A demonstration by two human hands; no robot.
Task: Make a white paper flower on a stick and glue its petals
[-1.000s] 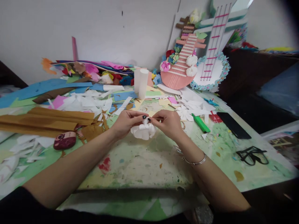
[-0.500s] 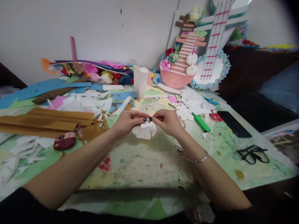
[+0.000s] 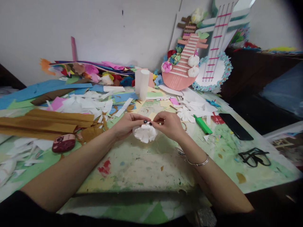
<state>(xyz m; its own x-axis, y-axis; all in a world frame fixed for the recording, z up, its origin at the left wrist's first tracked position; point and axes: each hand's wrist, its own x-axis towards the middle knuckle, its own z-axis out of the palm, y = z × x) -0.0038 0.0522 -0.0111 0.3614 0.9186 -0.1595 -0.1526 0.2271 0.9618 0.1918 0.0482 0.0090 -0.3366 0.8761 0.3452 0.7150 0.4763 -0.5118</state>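
Observation:
A white crepe-paper flower (image 3: 145, 134) hangs, ruffled petals downward, between my two hands above the middle of the table. My left hand (image 3: 126, 126) is closed, its thumb and fingers pinching the gathered base of the flower from the left. From the right, my right hand (image 3: 169, 125) pinches the same base, thumb tip close to the other thumb. The fingers partly cover the base. Behind the right wrist shows a thin gold-coloured loop (image 3: 185, 126); whether the hand holds it I cannot tell.
Brown crepe paper (image 3: 47, 121) and a dark red case (image 3: 63, 143) lie left. White paper rolls (image 3: 144, 85) stand behind my hands. Rightward are a green tube (image 3: 203, 125), a black phone (image 3: 235, 126) and glasses (image 3: 255, 157). Paper instruments (image 3: 181, 77) lean on the wall.
The flower has shifted slightly left and down and turned a little, showing more petals. Both hands keep pinching its base; the thumbs have moved slightly. The view has shifted a little.

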